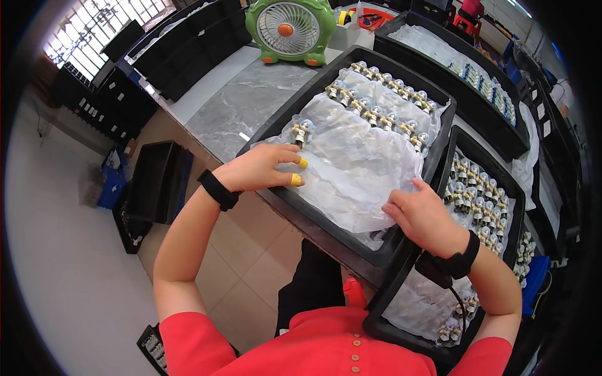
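Observation:
A black tray (370,255) on the table holds rows of small figurines (374,116) with pale blue-grey hair, standing on crinkled white sheeting (342,188). One lone figurine (302,131) stands at the tray's left side. Just below it is my left hand (266,168), its thumb and a finger wrapped in yellow tape. Those digits are spread apart at the sheeting's left edge, with nothing seen between them. At the tray's right side, my right hand (426,216) has thumb and fingers closed on the sheeting's edge. Part of that grip is hidden by the hand.
A second black tray (515,219) of similar figurines sits at the right, partly under my right forearm. Another figurine tray (433,62) lies beyond. A green fan (288,30) stands at the far side of the grey marbled tabletop (241,103). Empty-looking black crates (153,178) are on the floor at left.

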The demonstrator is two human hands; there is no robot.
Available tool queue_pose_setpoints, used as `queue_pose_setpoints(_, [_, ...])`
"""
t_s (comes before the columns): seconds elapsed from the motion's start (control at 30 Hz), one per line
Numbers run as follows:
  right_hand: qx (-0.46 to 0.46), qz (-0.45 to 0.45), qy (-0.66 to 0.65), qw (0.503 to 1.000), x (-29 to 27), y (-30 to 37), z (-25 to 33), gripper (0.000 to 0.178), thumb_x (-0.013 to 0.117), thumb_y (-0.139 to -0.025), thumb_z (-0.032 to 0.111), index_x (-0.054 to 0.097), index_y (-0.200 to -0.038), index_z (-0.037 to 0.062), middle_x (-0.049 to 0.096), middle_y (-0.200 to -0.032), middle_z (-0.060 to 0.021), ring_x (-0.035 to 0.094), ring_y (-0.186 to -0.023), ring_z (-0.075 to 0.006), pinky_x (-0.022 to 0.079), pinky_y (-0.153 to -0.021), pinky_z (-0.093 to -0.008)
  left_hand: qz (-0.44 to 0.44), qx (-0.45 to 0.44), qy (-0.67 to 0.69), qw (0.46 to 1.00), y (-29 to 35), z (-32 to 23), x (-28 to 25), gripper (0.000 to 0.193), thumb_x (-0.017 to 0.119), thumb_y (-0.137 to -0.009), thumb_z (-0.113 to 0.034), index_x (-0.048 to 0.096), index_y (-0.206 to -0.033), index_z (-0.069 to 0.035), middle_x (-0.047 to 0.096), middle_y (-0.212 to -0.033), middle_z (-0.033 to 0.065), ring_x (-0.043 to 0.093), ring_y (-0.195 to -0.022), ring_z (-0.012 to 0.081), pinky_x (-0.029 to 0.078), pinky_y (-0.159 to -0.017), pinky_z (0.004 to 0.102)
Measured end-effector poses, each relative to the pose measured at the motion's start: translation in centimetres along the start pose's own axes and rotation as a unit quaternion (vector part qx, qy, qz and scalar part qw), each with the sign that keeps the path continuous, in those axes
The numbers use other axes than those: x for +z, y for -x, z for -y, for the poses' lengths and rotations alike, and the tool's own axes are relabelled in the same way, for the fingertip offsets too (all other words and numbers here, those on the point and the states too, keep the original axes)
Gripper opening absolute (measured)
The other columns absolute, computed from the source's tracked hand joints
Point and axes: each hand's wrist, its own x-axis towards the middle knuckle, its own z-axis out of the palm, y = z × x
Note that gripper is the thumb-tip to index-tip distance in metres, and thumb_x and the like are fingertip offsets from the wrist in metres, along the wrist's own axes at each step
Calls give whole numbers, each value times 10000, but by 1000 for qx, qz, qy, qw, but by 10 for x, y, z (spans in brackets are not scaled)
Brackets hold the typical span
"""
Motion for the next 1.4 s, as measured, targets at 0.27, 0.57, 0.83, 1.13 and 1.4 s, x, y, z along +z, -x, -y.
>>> queue_pose_setpoints(0.27, [87,-79,-87,989,3,-8,0,94,530,-912,134,539,-954,50,577,-622,-163,584,-683,-392,432,-926,-439,29,4,3,1000,2,1,-6,584,724,-792,-396,586,-1235,-42,463,-1376,226,440,-1280,348,361,-1046,384])
queue_pose_setpoints(0.57, [-37,61,28,997,3,6,9,262,497,-949,288,662,-975,87,657,-820,-79,628,-894,-257,186,-1056,-614,-40,7,-57,998,-7,1,5,393,634,-877,-268,605,-1177,-16,608,-1163,200,576,-1088,321,438,-929,368])
queue_pose_setpoints(0.83, [-45,45,37,997,9,6,10,301,491,-951,329,672,-942,89,652,-809,-77,618,-907,-256,177,-1058,-622,-130,-12,-31,991,-39,13,-11,293,520,-885,-73,605,-1162,-34,630,-1074,200,582,-1009,363,457,-860,392])
queue_pose_setpoints(1.13, [-49,28,34,998,19,10,7,306,503,-945,351,657,-937,87,643,-857,-83,605,-937,-279,187,-1044,-638,50,-145,-205,967,-80,-1,-30,483,549,-813,-63,503,-1294,-62,628,-1084,222,622,-971,374,503,-803,419])
queue_pose_setpoints(1.4, [-63,0,40,997,26,12,2,308,505,-941,362,659,-927,95,635,-832,-83,604,-913,-287,204,-1038,-641,-41,-176,-246,952,-99,0,-3,408,668,-761,-199,535,-1088,6,654,-968,225,629,-942,392,502,-816,437])
